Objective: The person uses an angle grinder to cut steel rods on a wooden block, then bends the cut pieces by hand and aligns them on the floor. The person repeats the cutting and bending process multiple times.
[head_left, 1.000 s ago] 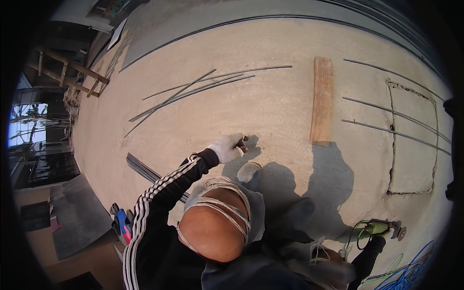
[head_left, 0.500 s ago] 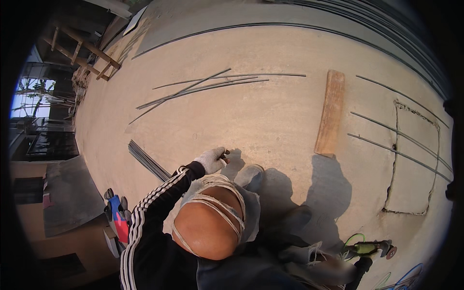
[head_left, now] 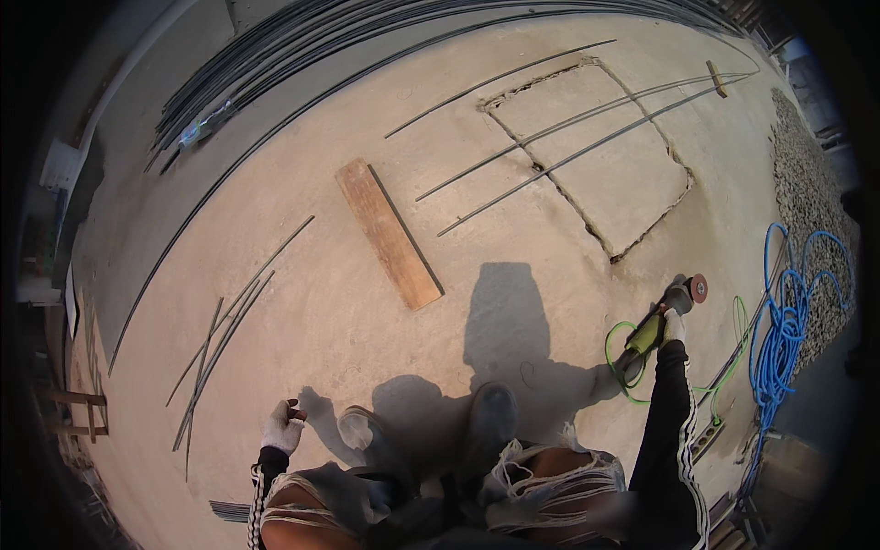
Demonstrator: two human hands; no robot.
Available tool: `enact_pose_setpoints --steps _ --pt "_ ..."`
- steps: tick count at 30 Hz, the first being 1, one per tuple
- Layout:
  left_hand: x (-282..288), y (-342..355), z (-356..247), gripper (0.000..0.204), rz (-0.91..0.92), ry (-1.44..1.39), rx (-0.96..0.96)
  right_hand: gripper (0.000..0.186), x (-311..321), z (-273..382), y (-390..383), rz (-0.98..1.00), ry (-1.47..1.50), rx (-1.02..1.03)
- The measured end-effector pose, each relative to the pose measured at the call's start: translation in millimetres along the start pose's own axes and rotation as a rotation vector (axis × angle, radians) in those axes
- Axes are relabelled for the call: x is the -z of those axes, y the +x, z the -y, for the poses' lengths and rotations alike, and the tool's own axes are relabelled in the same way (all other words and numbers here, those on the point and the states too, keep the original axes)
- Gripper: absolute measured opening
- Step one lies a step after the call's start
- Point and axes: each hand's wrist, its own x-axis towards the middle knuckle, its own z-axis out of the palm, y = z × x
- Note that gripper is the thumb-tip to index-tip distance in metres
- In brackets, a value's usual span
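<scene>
My left hand (head_left: 280, 429), in a white glove with bare fingertips, hangs above the concrete floor left of my boots, fingers loosely bent and apart, holding nothing. My right hand (head_left: 672, 326), also gloved, grips a green angle grinder (head_left: 647, 335) with a reddish disc (head_left: 698, 288) at its front and a green cord looping from it. My bent knees (head_left: 554, 487) in ripped jeans are at the bottom. A wooden plank (head_left: 390, 234) lies on the floor ahead. Loose steel rods (head_left: 226, 335) lie to the left, with more rods (head_left: 576, 162) across a cut rectangle in the concrete.
Long steel bars (head_left: 285, 51) run along the far side. A coiled blue hose (head_left: 777, 353) lies at right beside gravel (head_left: 807, 183). A wooden ladder-like frame (head_left: 87, 400) stands at the left edge, and a rod bundle (head_left: 229, 509) is partly visible at lower left.
My view has swung right, bringing the hose, gravel and full rectangle into sight. My right hand and the grinder sit higher in the picture; my left hand appears lower and farther left.
</scene>
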Motion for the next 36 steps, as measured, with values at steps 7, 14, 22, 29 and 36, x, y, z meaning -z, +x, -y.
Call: enact_pose_setpoints --steps 7,14,22,29,36 --pt "67 61 15 0.049 -0.281 0.217 0.035 0.088 14 32 -22 -0.389 -0.843 0.100" --pt "138 122 12 0.068 -0.528 0.610 0.065 0.057 -6 81 -87 -0.324 -1.147 0.458" --pt "175 183 19 0.070 -0.551 0.754 0.166 0.059 -87 109 -124 0.163 -0.525 0.592" --pt "187 185 44 0.044 -0.461 0.853 0.013 0.059 -143 125 -163 0.410 -0.538 0.542" --pt "189 183 57 0.042 -0.325 0.960 -0.152 0.051 -193 136 -206 0.473 -0.825 0.731"
